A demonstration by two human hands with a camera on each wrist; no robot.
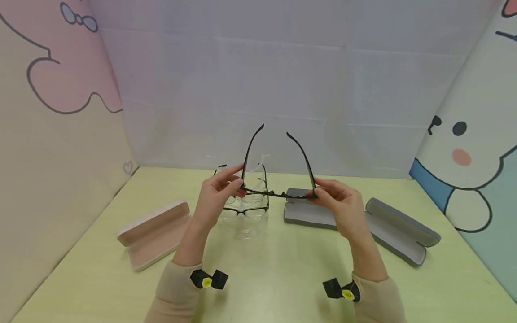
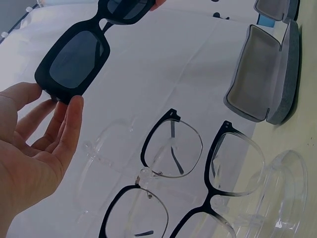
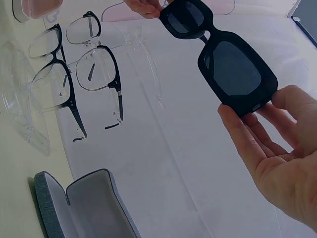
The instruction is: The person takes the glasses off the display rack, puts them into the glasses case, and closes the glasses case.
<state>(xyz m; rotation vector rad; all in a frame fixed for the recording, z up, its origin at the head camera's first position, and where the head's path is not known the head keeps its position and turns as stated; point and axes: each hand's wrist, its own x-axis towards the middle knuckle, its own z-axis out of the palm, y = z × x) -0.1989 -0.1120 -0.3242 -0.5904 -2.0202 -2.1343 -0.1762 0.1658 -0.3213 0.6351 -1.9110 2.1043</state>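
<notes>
Both hands hold up a pair of black sunglasses (image 1: 278,194) with dark lenses, its temples unfolded and pointing away and up. At the left hinge corner, my left hand (image 1: 216,195) pinches the frame between thumb and fingers. My right hand (image 1: 341,202) grips the opposite corner the same way. In the left wrist view the sunglasses (image 2: 77,62) hang above a clear display stand carrying two black half-rim eyeglasses. The lower eyeglasses (image 1: 245,211) show behind the left hand in the head view; the upper pair is partly hidden by that hand.
An open pink glasses case (image 1: 155,237) lies on the left of the table (image 1: 278,278). Two open grey cases lie on the right, one grey case (image 1: 308,214) partly behind the right hand, the other grey case (image 1: 400,231) beyond the right wrist. A white backdrop (image 1: 274,89) stands behind.
</notes>
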